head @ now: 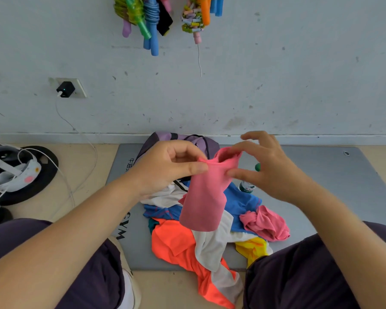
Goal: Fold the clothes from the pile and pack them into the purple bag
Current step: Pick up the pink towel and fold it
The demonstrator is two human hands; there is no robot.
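two hands are up over the pile: the left hand [165,166] pinches the top edge of one pink garment [206,192] between thumb and curled fingers, and the right hand [267,166] pinches the same edge from the other side with thumb and forefinger, its other fingers spread loosely; the cloth hangs down from that grip in a rolled tube above the heap. under it lies one pile of clothes [210,237], with one orange piece [176,239], at least one white piece [210,244], one blue piece [241,201], a bit of yellow [252,247] and one second crumpled pink piece [265,221] at its right edge. one purple bag [187,140] sits just behind the pile, against the foot of the wall, partly hidden by the left hand. one bottle [246,187] with a green cap shows beside the right hand. all of this rests on one grey gym mat [321,186] laid on a pale wooden floor [85,197]. the scuffed white wall [276,85] carries one socket with one black charger [65,89] and its white cable, and a bunch of coloured skipping ropes [152,21] hangs at the top. one headset [11,172] lies on the floor at the left.
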